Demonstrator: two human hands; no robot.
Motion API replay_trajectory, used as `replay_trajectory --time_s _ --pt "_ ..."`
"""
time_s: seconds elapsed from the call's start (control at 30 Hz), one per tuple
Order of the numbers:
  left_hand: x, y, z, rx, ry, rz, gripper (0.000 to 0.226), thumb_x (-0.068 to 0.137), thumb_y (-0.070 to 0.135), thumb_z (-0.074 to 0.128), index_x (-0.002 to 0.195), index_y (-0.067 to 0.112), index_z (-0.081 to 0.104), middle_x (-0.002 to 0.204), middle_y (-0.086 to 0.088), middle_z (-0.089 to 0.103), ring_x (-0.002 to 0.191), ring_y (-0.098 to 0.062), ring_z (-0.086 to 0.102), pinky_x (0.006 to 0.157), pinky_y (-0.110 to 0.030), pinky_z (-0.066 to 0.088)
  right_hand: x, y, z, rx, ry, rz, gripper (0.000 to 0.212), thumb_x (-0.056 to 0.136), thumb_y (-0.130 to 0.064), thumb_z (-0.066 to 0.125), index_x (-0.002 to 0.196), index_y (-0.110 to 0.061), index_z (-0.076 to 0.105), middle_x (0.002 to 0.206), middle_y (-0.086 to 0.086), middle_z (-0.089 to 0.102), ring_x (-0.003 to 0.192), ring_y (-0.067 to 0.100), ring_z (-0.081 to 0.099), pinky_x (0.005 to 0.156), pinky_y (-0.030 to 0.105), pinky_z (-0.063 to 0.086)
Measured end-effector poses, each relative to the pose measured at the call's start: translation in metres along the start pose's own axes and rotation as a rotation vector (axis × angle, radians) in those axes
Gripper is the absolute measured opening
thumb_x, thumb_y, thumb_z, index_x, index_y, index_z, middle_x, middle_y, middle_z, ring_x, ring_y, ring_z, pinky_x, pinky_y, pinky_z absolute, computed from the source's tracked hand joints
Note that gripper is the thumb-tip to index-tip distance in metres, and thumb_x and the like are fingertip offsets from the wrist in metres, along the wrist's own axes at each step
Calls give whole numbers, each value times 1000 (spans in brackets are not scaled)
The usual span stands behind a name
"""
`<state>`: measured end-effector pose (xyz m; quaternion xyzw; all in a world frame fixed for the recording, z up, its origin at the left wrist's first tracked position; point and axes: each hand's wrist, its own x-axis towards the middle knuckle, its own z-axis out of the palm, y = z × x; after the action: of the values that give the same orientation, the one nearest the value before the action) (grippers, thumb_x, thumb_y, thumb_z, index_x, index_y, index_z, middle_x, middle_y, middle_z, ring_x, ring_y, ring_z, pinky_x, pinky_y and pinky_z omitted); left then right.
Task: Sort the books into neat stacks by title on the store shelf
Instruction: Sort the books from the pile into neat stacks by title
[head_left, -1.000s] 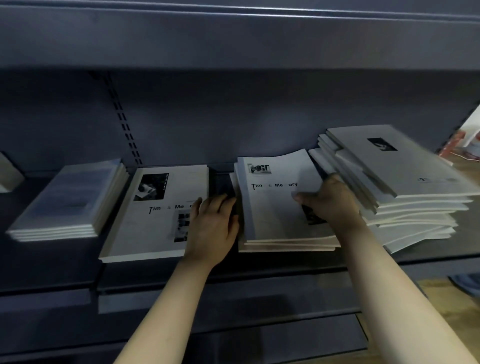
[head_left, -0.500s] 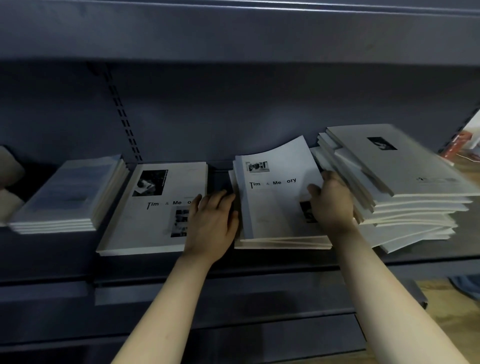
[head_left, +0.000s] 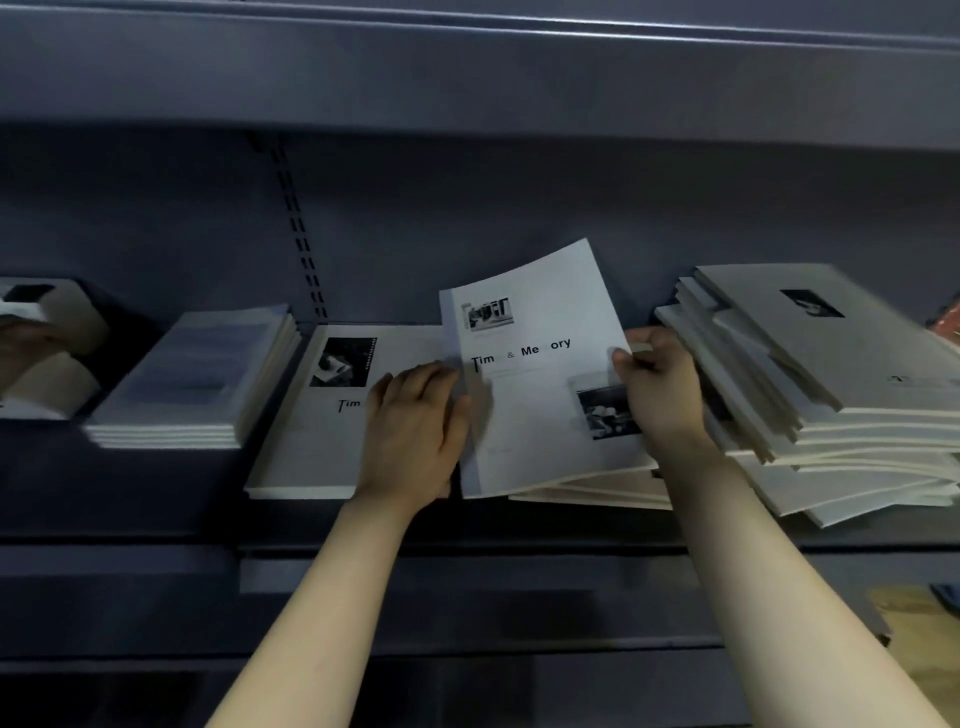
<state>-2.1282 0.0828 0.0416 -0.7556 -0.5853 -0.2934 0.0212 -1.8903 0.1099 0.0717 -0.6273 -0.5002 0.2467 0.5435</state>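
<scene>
Dim bluish light, deep shadow under shelves, motion blur at edges, wide-angle bowing

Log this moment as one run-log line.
right hand: grips top book by right edge | top book: tilted up off middle stack | left hand: flat on left book | right stack: messy

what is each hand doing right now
Left hand: open, resting flat on the left book.
Right hand: holding the lifted top book by its right edge.
</scene>
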Motion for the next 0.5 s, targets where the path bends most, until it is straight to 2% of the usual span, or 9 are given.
replay_trajectory --time_s 0.13,0.2,0.3,0.37,0.5 --pt "-9 -38 -19 64 11 -42 52 95 39 25 127 13 57 128 -9 57 117 -29 51 101 -42 31 -4 -6 41 90 -47 82 4 91 -8 59 91 -12 60 83 2 66 79 18 61 73 31 47" --pt "-17 -58 -30 67 33 -86 53 95 40 24 128 14 56 130 -7 57 119 -27 51 103 -43 30 -8 -10 63 109 -72 113 2 90 -10 61 91 -12 60 84 5 66 78 19 60 73 33 49" --pt "-31 -87 -46 87 65 -131 50 95 39 26 130 16 54 132 -6 55 120 -26 49 103 -44 31 -17 -18 95 120 -90 131 8 91 -9 60 98 -12 59 85 3 61 71 10 54 60 23 41" --pt "-40 -106 -55 117 73 -128 48 95 37 29 129 14 55 131 -8 56 118 -28 51 103 -44 31 -24 -23 116 117 -105 133 10 91 -9 60 100 -13 59 86 1 61 73 9 55 60 22 40" --pt "-59 -147 -70 148 102 -130 45 92 34 36 124 12 59 130 -9 56 115 -29 52 99 -41 34 -37 -26 153 75 -113 149 13 90 -13 60 103 -13 62 95 6 67 84 19 61 65 24 41"
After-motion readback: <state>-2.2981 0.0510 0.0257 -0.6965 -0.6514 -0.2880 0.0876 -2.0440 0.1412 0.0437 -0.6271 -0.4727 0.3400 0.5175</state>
